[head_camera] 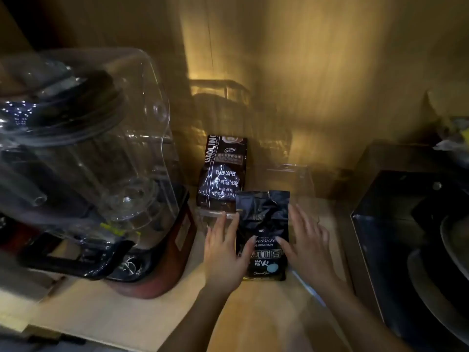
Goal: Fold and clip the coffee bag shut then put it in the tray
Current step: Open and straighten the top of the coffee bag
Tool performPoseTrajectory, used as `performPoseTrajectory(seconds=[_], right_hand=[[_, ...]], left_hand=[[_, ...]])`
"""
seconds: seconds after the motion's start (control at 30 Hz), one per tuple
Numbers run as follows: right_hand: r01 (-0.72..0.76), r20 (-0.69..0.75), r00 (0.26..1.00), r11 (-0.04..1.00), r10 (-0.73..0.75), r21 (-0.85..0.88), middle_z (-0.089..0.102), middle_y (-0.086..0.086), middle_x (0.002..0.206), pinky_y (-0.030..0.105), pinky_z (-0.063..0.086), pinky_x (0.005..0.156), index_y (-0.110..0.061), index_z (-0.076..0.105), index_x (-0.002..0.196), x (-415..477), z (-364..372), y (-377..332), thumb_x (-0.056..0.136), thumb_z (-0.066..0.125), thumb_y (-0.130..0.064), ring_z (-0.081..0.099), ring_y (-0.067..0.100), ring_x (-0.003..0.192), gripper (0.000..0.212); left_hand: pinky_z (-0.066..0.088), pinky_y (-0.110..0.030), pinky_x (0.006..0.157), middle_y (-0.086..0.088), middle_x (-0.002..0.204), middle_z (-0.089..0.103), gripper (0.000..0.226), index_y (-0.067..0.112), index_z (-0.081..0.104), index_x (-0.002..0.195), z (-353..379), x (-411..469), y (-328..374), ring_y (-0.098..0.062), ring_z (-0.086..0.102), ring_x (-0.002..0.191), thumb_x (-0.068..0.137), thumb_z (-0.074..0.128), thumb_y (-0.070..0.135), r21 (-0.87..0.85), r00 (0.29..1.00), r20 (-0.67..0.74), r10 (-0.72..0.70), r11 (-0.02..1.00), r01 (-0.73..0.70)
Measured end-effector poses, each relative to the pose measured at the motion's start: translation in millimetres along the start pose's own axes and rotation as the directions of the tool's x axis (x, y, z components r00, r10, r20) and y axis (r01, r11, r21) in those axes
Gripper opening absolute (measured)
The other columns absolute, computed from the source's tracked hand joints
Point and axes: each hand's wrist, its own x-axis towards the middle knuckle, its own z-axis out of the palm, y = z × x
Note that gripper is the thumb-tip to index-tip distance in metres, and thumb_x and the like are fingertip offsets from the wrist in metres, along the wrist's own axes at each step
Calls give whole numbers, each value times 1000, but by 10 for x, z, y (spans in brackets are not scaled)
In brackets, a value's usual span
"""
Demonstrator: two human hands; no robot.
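Item: dark coffee bag (pixel 262 232), standing upright on the wooden counter (pixel 266 313), just in front of a second, brown coffee bag (pixel 223 171) that sits in a clear tray (pixel 291 174) against the back wall.

Condition: top portion crumpled and unfolded; no fold made yet, no clip visible anywhere (it may lie out of sight).

Handling: left hand (pixel 224 252) and right hand (pixel 308 246) flank the bag, fingers spread and flat along its sides, thumbs touching the printed front. Neither hand pinches anything.

Neighbours: large blender under a clear sound hood (pixel 83 153) to the left; dark appliance (pixel 416 250) to the right, detail too dim to read.

Step in hand, judged: steadying the bag before folding. To do it well, likely press the air out, flatten the creased top between both palms, then roll it down in straight, even turns so that a clip grips the full width. Keep the base planted; the bag looks light and liable to tip backwards against its neighbour.
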Motion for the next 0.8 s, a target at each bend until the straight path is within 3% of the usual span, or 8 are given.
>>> performPoseTrajectory(seconds=[0.1, 0.2, 0.3, 0.4, 0.43, 0.53, 0.67, 0.8], right_hand=[[-48, 53, 998, 998, 46, 45, 27, 3, 150, 44, 21, 106, -25, 7, 141, -83, 81, 15, 85, 51, -42, 26, 21, 134, 73], [-54, 64, 997, 996, 49, 75, 32, 4, 147, 43, 21, 108, -21, 11, 140, -158, 146, -15, 86, 50, -40, 27, 21, 133, 69], [-142, 130, 985, 963, 114, 230, 36, 2, 144, 48, 25, 110, -25, 15, 138, -184, 185, -44, 85, 54, -36, 30, 23, 133, 67], [-336, 215, 942, 746, 258, 575, 53, 4, 128, 45, 46, 94, -25, 37, 124, -183, 184, -116, 82, 61, -26, 50, 19, 115, 48], [-371, 235, 928, 659, 290, 654, 59, 5, 119, 37, 52, 83, -25, 44, 114, -180, 174, -136, 81, 63, -22, 57, 15, 104, 38], [-419, 266, 900, 516, 345, 747, 65, 2, 93, 14, 49, 57, -26, 54, 87, -160, 136, -154, 79, 66, -14, 62, 7, 81, 19], [-422, 273, 898, 500, 344, 757, 67, -5, 81, 23, 51, 59, -26, 59, 76, -159, 120, -167, 78, 66, -10, 65, 10, 75, 17], [-438, 244, 884, 523, 400, 731, 67, 3, 70, 34, 52, 60, -10, 61, 67, -137, 123, -147, 76, 66, -4, 64, 20, 68, 12]], left_hand=[[13, -40, 115, 5, 153, 22, 72, 39, 9, 140, 82, -56, -16, -7, 12, 137, 80, 32, 71, -52, 996, 54, -76, 996, 79], [44, -40, 99, 7, 132, 49, 62, 45, 21, 133, 110, -109, 39, -11, 46, 121, 79, 49, 63, -317, 982, 154, -114, 935, 158], [50, -15, 75, 20, 110, 55, 42, 55, 37, 113, 104, -106, 106, 9, 55, 99, 82, 61, 40, -598, 961, 196, -193, 753, 274], [49, -9, 52, 10, 97, 62, 37, 29, 51, 114, 91, -57, 88, 1, 63, 81, 81, 65, 22, -771, 883, 301, -361, 452, 448], [49, -10, 49, 6, 95, 63, 35, 24, 53, 111, 81, -40, 80, -2, 65, 77, 79, 67, 18, -777, 873, 309, -378, 429, 461], [50, -13, 48, -2, 94, 62, 33, 18, 53, 101, 80, -46, 98, -11, 65, 79, 74, 71, 10, -779, 877, 252, -410, 452, 435], [52, -20, 55, -8, 92, 63, 40, 15, 46, 94, 112, -66, 169, -12, 66, 76, 69, 74, 4, -765, 874, 237, -424, 473, 437], [51, -23, 58, -3, 81, 62, 35, 14, 49, 88, 106, -64, 174, -14, 64, 74, 68, 75, 3, -728, 876, 176, -449, 540, 423]])
